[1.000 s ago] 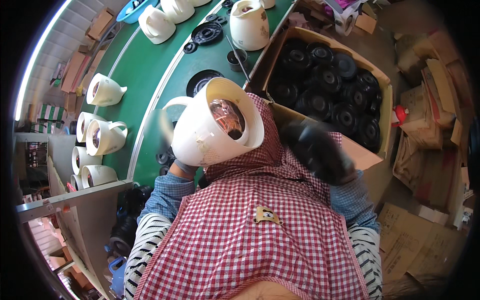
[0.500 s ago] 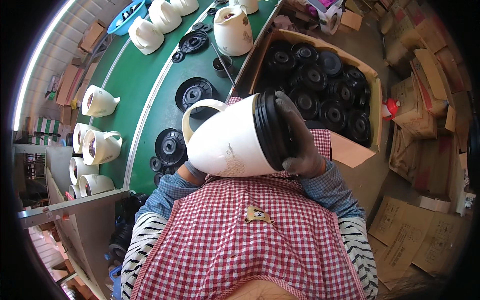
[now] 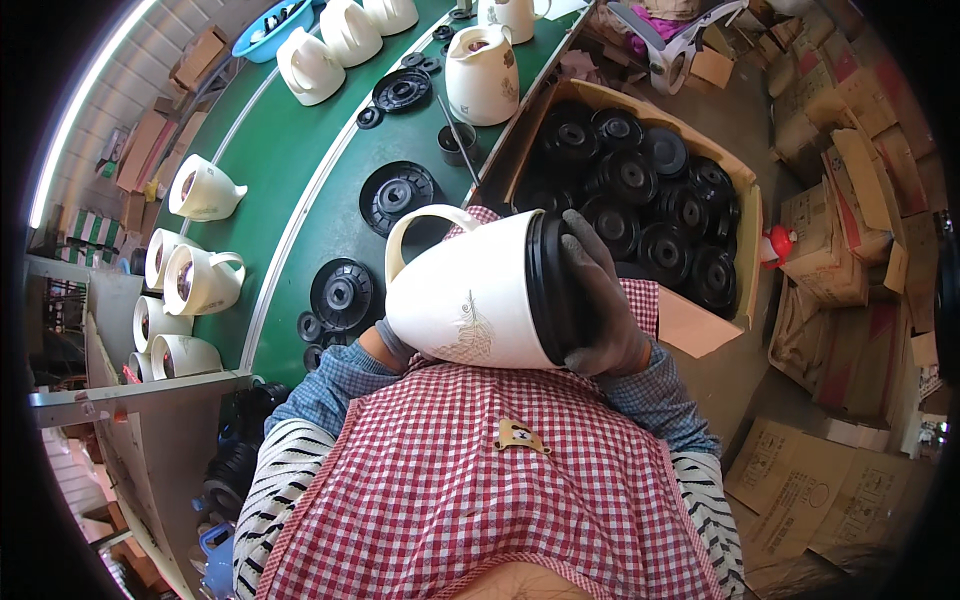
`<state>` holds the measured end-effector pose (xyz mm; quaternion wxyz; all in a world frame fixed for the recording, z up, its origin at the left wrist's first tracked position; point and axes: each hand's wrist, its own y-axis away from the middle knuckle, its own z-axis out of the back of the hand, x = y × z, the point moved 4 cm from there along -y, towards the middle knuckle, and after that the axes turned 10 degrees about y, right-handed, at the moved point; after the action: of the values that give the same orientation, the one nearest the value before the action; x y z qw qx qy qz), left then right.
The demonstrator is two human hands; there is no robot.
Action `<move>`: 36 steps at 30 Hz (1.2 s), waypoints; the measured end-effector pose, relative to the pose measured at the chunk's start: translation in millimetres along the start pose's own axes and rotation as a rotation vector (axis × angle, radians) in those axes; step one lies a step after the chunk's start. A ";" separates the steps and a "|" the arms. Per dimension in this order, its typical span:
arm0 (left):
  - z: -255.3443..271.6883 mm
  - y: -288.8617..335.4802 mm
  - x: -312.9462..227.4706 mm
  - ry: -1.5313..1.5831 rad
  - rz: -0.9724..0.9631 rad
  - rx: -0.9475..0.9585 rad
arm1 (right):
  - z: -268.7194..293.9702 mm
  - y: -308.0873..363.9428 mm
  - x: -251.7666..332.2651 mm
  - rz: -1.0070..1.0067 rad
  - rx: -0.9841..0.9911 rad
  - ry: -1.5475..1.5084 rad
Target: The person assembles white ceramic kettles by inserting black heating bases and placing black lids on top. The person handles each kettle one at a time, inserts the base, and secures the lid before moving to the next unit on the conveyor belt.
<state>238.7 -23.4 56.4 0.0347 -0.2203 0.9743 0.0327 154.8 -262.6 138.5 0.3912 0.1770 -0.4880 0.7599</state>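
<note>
A cream-white jug [image 3: 465, 295] with a faint leaf pattern lies on its side before my chest, its handle up and to the left. On its right end sits a ribbed black plastic base [image 3: 552, 290]. My right hand [image 3: 605, 305], in a grey glove, wraps its fingers and thumb round that base. Against the jug's left end is my left hand [image 3: 393, 343], also gloved and holding it from beneath; its fingers are hidden behind the jug. Round black plastic discs [image 3: 343, 294] rest on the green bench just left of the jug.
On the green bench [image 3: 255, 150] stand several more cream jugs [image 3: 482, 78] and a dark cup [image 3: 457, 145] with a thin rod. A cardboard box [image 3: 745, 250] full of black bases [image 3: 625, 178] is at my right. A blue basin [image 3: 270, 32] is at the far left; cartons [image 3: 820, 240] are stacked right.
The jug has shifted slightly right and down in view, and has turned a little, showing more of its leaf pattern. Both hands keep their hold.
</note>
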 end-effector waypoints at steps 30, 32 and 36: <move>-12.6 8.6 -20.1 -0.644 -0.287 0.169 | 37.8 -20.2 12.4 -0.010 -0.007 -0.235; -3.7 11.7 -22.2 -0.744 -0.302 0.173 | 68.2 -32.4 19.4 -0.144 -0.270 -0.351; 25.3 7.9 -19.3 -0.884 -0.306 0.234 | 53.4 -20.7 -34.9 -0.218 -0.440 -0.744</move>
<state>253.9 -6.1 33.2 0.4744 -0.3207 0.8198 0.0081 186.6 -319.7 152.9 0.2954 0.4012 -0.7242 0.4769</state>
